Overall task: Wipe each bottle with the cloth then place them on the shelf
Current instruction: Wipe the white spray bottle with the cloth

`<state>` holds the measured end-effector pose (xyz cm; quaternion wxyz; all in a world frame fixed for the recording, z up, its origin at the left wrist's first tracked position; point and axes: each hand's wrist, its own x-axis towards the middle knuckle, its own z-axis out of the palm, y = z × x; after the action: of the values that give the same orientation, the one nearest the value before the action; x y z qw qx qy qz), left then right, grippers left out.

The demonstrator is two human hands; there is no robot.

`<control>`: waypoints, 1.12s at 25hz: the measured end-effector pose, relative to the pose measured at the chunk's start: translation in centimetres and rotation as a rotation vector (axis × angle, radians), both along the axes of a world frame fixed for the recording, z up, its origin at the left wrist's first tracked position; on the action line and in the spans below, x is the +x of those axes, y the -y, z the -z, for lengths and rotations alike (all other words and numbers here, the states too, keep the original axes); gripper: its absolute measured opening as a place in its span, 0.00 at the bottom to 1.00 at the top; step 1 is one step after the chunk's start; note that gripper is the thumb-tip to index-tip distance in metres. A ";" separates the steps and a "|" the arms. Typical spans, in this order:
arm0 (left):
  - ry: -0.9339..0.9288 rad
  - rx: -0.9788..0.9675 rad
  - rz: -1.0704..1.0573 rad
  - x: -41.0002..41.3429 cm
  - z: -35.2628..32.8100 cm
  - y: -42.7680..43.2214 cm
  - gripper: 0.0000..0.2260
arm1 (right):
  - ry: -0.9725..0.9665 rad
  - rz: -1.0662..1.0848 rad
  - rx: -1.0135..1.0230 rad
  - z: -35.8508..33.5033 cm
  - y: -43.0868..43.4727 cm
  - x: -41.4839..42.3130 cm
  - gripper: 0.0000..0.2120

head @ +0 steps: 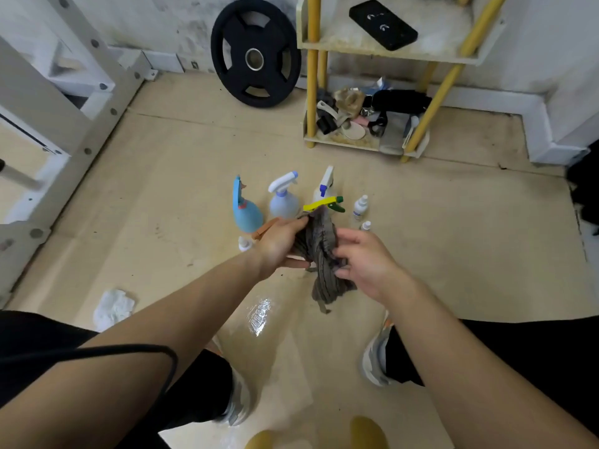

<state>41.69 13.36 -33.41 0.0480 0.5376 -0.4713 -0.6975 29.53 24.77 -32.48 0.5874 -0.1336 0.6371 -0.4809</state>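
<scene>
Steadying the bottle (319, 205) for wiping, our left hand (282, 244) clasps it through the cloth (321, 264) — right hand (369, 257) brushes cloth, grip unclear; shelf (372, 54) at one o'clock.

- The floor (181, 176) carries a row of three: a blue spray bottle (247, 210), a pale spray bottle (284, 199) and a white spray bottle (325, 186).
- Small white bottles (360, 207) stand beside them.
- A crumpled tissue (113, 307) and plastic wrap (258, 315) lie nearer.
- A weight plate (255, 53) leans on the wall.
- The shelf (311, 92) holds a black flat object (383, 24) above and clutter (366, 115) below.
</scene>
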 end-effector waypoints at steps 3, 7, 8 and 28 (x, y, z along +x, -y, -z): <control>-0.055 0.069 0.085 -0.7 1.2 -1.8 0.05 | -0.248 0.109 0.114 2.6 -0.7 1.8 0.12; -0.027 -0.017 0.186 -0.9 2.7 -2.7 0.13 | -0.640 -0.046 0.118 4.4 -2.0 1.3 0.08; -0.022 -0.032 0.167 -0.9 2.9 -2.6 0.13 | -0.639 -0.063 0.107 4.6 -2.5 1.1 0.09; 0.408 -0.662 0.458 0.3 11.8 1.7 0.19 | -0.181 0.109 0.447 12.8 -3.4 -2.0 0.12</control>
<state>42.03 11.65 -45.24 -0.0323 0.5017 -0.7757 -0.3815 27.54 28.16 -45.23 0.5162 -0.0080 0.7839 -0.3450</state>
